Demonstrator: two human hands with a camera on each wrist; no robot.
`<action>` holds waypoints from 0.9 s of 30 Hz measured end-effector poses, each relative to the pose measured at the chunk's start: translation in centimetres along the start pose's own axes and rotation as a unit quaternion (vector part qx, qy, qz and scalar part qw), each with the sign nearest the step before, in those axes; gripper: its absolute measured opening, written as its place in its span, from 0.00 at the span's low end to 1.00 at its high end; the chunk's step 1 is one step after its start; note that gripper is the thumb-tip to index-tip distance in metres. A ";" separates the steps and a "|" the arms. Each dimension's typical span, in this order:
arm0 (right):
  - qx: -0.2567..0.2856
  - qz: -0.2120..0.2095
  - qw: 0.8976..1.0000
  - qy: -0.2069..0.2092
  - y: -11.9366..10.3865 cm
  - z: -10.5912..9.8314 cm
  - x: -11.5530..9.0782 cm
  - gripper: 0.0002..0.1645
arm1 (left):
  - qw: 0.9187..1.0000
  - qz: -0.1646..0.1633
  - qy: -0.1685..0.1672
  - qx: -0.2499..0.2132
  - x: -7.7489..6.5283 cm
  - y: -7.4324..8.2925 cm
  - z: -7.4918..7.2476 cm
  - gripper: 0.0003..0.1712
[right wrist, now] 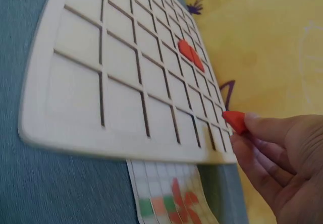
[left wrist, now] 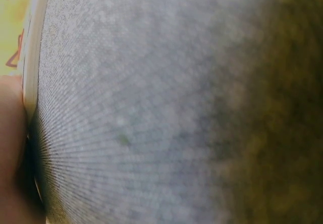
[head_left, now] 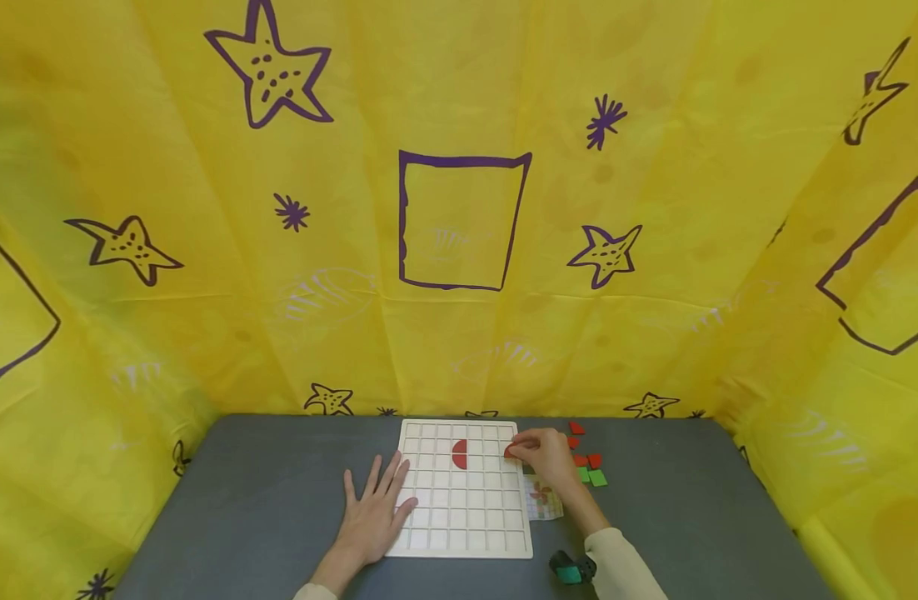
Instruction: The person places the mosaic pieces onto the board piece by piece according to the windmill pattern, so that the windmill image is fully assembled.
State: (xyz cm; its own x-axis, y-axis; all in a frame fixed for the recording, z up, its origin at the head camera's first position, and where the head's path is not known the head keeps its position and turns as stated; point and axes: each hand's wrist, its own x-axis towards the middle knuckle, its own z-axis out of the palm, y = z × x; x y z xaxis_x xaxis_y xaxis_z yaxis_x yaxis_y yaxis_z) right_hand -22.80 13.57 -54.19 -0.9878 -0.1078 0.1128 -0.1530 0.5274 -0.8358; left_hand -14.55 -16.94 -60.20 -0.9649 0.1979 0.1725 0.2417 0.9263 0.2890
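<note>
Pinches a red tile (head_left: 510, 451) with the right hand (head_left: 551, 462) by the 2 o'clock edge of a white grid board (head_left: 459, 500), pointing it toward 10 o'clock along its visible long axis in the right-wrist view. Rests the left hand (head_left: 372, 515), spread, across the 9 o'clock edge.

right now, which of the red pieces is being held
The red piece pinched by the right hand, at the right edge of the white board. Two red pieces sit on the board; the other red pieces lie on the table to its right.
</note>
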 end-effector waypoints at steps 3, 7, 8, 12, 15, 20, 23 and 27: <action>0.018 -0.005 1.000 -0.011 -0.2 0.7 0.0 0.09 | 1.000 0.002 -0.002 -0.010 -0.1 0.1 0.0 0.37; 0.023 -0.003 0.999 -0.027 -0.8 1.5 -0.1 0.09 | 1.000 0.007 0.005 -0.014 -0.1 0.2 -0.2 0.37; 0.019 -0.001 0.999 -0.028 -0.9 1.6 -0.1 0.08 | 1.000 0.009 0.008 -0.012 -0.1 0.3 -0.2 0.36; 0.004 0.012 0.999 -0.034 -1.2 2.0 -0.1 0.06 | 1.000 0.012 0.006 -0.008 -0.1 0.2 -0.1 0.36; 0.005 0.011 0.999 -0.041 -1.3 2.4 -0.1 0.06 | 1.000 0.010 0.004 -0.006 -0.1 0.2 -0.3 0.36; 0.013 0.014 0.998 -0.052 -1.3 3.2 0.0 0.06 | 1.000 0.010 0.005 -0.004 -0.1 0.3 -0.6 0.36; 0.005 0.020 0.999 -0.048 -1.4 3.6 0.2 0.06 | 1.000 0.008 0.001 0.001 -0.1 0.3 -0.6 0.36; -0.009 0.025 0.999 -0.038 -1.4 4.2 0.3 0.06 | 1.000 -0.005 -0.016 0.008 0.0 0.3 -0.7 0.36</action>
State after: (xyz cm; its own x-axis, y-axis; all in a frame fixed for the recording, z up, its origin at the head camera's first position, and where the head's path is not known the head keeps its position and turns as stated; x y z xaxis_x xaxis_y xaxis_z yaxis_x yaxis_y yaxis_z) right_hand -22.77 9.29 -55.21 -0.9892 -0.1439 0.0289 -0.1041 0.5493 -0.8291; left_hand -14.40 -16.83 -59.48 -0.9700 0.1988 0.1398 0.2309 0.9333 0.2750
